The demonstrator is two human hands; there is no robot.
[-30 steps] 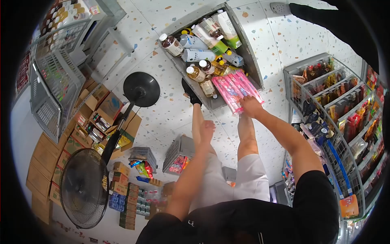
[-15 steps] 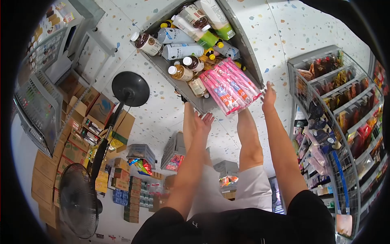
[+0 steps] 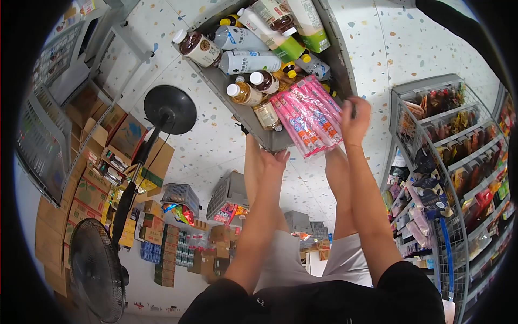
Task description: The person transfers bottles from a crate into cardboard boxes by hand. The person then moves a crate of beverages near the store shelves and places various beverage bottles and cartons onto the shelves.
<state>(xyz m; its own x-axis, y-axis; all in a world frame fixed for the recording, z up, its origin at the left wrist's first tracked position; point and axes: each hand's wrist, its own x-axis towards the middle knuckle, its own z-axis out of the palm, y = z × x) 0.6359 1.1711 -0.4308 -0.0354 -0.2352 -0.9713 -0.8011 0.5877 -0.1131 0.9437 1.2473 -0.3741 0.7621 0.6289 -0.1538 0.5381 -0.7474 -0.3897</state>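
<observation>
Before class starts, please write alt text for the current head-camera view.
A person's left hand and right hand are at the near end of a grey crate of bottles and pink packets; contact is unclear. A black fan stands left, a wire rack of packaged goods right.

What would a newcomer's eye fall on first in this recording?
Probably the bright pink pack, lying over the near end of a grey crate crowded with bottles. The hands flank that end: right hand beside the pack, left hand by the crate's near corner. The black fan stands out at lower left.
</observation>
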